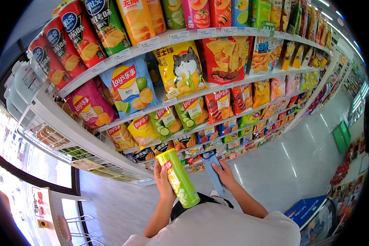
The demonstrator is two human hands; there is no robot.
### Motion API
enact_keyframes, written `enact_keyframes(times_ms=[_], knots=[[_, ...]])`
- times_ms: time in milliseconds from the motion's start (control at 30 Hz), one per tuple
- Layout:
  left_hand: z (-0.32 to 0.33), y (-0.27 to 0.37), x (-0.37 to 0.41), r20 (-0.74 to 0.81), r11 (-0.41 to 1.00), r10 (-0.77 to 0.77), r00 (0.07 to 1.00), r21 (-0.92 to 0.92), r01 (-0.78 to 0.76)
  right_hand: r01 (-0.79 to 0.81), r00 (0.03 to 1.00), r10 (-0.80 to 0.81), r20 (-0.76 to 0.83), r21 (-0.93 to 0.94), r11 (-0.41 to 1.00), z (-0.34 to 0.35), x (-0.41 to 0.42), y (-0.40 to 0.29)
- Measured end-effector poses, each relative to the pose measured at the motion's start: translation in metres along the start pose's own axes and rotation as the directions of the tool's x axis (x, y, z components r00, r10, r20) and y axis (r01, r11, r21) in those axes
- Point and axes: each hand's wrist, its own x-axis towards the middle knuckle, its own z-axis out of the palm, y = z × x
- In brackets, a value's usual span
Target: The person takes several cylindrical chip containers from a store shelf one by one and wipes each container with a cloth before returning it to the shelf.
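My left hand (165, 181) is wrapped around a lime-green Lay's potato chip canister (181, 183), tilted with its top toward the shelves. The canister's printed front shows, with its lower end near my shirt. In my right hand (226, 174) is a folded light blue cloth (213, 175), gripped near its upper part and hanging toward my waist. Both hands are in front of my body, below the snack shelving. Ahead on an upper shelf stand red Copico chip canisters (77, 33), a green canister (109, 27) and orange canisters (138, 21).
A white shelf edge with price tags (178, 37) curves across the view. Below it are a blue Lay's bag (130, 87) and a yellow snack bag (183, 70). A wire rack (52, 135) flanks the left; a blue-topped freezer (306, 209) and green bin (341, 136) are right.
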Motion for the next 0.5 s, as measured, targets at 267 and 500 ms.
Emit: enact_keyframes(times_ms=[267,500], knots=[[-0.007,0.007,-0.007,0.127,0.684,-0.548,0.827,-0.501,0.53,0.083,0.995,-0.078,-0.062,0.089,0.992,0.046,-0.005,-0.052],[-0.009,0.021,-0.014,0.387,0.683,-0.587,0.711,-0.234,0.692,0.49,0.872,-0.483,0.083,-0.171,0.855,0.075,-0.014,-0.106]])
